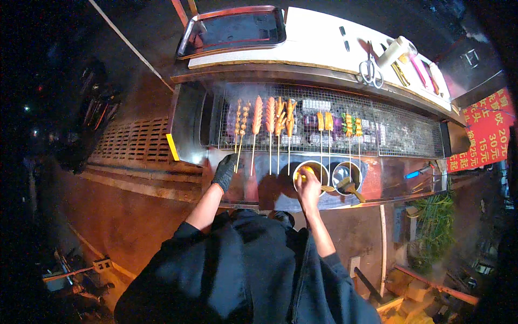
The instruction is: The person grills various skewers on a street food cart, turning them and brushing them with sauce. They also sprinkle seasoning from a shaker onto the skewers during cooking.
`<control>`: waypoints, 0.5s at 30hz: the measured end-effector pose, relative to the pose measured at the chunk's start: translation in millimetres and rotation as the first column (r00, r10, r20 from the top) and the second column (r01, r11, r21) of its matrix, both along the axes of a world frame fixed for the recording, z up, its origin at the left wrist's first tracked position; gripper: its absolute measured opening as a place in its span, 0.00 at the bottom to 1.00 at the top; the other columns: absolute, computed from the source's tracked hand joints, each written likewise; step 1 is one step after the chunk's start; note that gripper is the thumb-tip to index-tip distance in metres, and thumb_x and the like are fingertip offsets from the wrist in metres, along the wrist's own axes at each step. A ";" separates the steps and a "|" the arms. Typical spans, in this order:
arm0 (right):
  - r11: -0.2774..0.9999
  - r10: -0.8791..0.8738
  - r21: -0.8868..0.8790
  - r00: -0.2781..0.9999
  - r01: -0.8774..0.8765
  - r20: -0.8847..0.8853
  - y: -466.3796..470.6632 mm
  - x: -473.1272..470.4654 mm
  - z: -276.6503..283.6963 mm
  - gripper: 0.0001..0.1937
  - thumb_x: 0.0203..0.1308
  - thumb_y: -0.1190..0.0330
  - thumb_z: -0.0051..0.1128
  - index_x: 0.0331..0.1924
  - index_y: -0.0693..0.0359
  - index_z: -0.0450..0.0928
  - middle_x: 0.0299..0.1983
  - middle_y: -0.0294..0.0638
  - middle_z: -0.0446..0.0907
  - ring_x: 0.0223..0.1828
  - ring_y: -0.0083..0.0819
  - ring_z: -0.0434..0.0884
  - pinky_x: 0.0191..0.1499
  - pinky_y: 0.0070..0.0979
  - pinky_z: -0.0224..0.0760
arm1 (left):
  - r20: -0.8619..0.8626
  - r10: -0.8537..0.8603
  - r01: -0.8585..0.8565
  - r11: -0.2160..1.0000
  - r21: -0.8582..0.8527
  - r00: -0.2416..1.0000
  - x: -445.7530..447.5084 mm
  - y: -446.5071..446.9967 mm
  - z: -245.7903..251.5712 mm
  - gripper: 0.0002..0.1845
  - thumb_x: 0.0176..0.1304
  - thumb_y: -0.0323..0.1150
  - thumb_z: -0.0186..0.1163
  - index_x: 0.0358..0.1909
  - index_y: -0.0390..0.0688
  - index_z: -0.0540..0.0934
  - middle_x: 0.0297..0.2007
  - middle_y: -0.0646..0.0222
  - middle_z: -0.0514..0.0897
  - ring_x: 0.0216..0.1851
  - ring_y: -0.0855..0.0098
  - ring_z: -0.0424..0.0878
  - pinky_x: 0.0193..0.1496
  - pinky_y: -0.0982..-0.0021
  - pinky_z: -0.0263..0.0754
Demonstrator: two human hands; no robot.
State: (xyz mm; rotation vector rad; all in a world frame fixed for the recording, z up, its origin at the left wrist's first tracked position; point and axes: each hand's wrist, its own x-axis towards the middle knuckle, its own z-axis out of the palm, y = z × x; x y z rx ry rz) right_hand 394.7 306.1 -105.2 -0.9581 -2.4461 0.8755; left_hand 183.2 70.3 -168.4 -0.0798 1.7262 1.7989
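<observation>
My left hand [225, 170], in a black glove, is at the stick ends of two skewers of small round pieces [242, 121] on the charcoal grill [299, 141]. Whether its fingers grip the sticks cannot be told. My bare right hand [309, 187] reaches over a round pot [295, 173] holding something yellow. A wooden handle [328, 188] shows beside that hand; its grip is hidden. Rightward along the grill lie two scored sausages [257, 115], two skewers of what look like chicken feet [289, 117], two with golden pieces [328, 121] and two rolls with greens [348, 124].
A second pot [334, 180] holds a brush [351, 188]. Beyond the grill, a white board [315, 40] carries scissors [370, 71], a squeeze bottle [391, 52] and a metal tray [238, 30]. A blue-handled tool [413, 174] lies on the right ledge. A red sign [487, 129] bears writing.
</observation>
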 end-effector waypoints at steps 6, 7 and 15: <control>0.992 -0.103 -0.083 0.992 0.098 -0.071 -20.6 -6.9 15.6 0.11 0.57 0.70 0.59 0.42 0.66 0.82 0.35 0.52 0.84 0.38 0.46 0.84 0.44 0.35 0.76 | 0.182 -0.080 0.059 0.991 0.119 0.980 -6.2 -4.8 18.8 0.12 0.66 0.39 0.60 0.42 0.41 0.80 0.31 0.68 0.83 0.27 0.69 0.81 0.35 0.72 0.78; 0.975 -0.127 -0.185 0.991 0.119 -0.033 -30.5 8.4 20.3 0.10 0.57 0.70 0.59 0.42 0.65 0.82 0.35 0.52 0.84 0.38 0.45 0.85 0.43 0.35 0.76 | 0.223 -0.117 0.078 0.981 0.180 0.968 -5.8 -5.7 16.0 0.12 0.64 0.38 0.61 0.42 0.41 0.80 0.30 0.68 0.83 0.28 0.69 0.81 0.35 0.72 0.78; 0.812 -0.507 -0.326 0.862 0.483 0.015 -131.8 167.6 31.2 0.12 0.58 0.67 0.55 0.42 0.64 0.81 0.39 0.49 0.84 0.43 0.44 0.83 0.47 0.35 0.76 | -0.753 -0.593 0.363 0.794 -0.488 0.283 -32.7 -29.9 -0.7 0.14 0.66 0.33 0.54 0.48 0.35 0.77 0.39 0.61 0.81 0.38 0.63 0.78 0.42 0.64 0.75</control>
